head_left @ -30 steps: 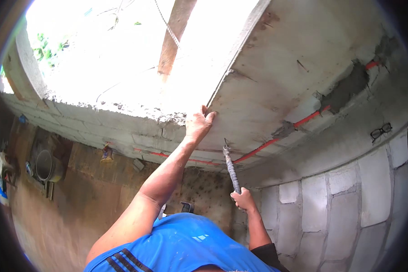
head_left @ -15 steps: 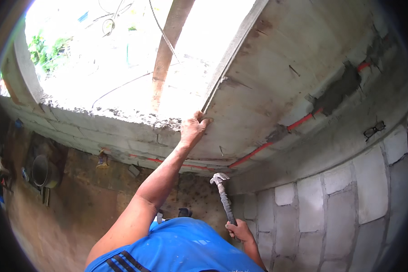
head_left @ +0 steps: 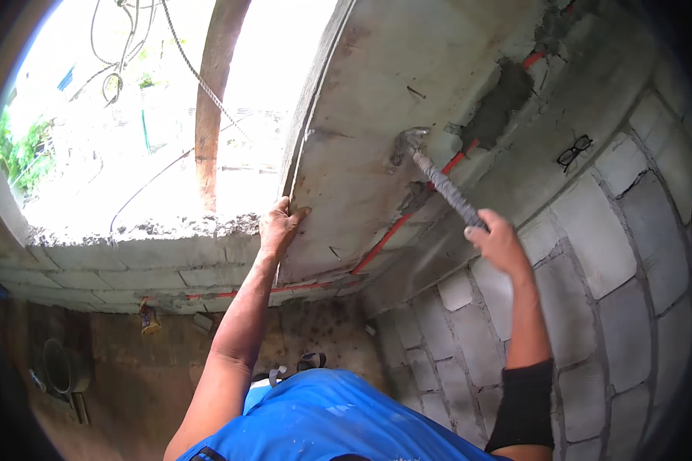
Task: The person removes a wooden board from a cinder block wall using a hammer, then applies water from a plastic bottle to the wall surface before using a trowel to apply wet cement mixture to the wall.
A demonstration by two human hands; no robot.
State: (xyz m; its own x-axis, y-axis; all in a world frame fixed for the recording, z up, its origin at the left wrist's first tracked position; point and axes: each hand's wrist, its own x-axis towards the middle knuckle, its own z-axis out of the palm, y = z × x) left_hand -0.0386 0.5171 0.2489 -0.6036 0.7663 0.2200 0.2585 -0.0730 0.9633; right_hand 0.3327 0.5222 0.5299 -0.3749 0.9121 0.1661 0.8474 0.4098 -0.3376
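My left hand point(head_left: 281, 225) grips the edge of a pale, stained panel point(head_left: 346, 177) at the lower corner of the bright window opening, thumb on the panel's face. My right hand point(head_left: 497, 242) is wrapped round the lower handle of a claw hammer point(head_left: 450, 188). Its handle is covered in grey wrapping, and its metal head is at the panel's face; whether it touches is unclear. One nail point(head_left: 416, 92) sticks out of the panel above the hammer head, and another nail point(head_left: 335, 253) lower down near my left hand.
An orange conduit point(head_left: 392, 234) runs along the wall beside the panel, partly covered by grey mortar point(head_left: 501, 104). Eyeglasses point(head_left: 574, 152) rest against the wall at right, above grey blockwork point(head_left: 596, 230). A wooden post point(head_left: 210, 115) and rope cross the opening. A bucket point(head_left: 61, 365) stands at lower left.
My right hand has raised the hammer from low beside my body to the panel. My left hand keeps its place on the edge, while the whole view has shifted.
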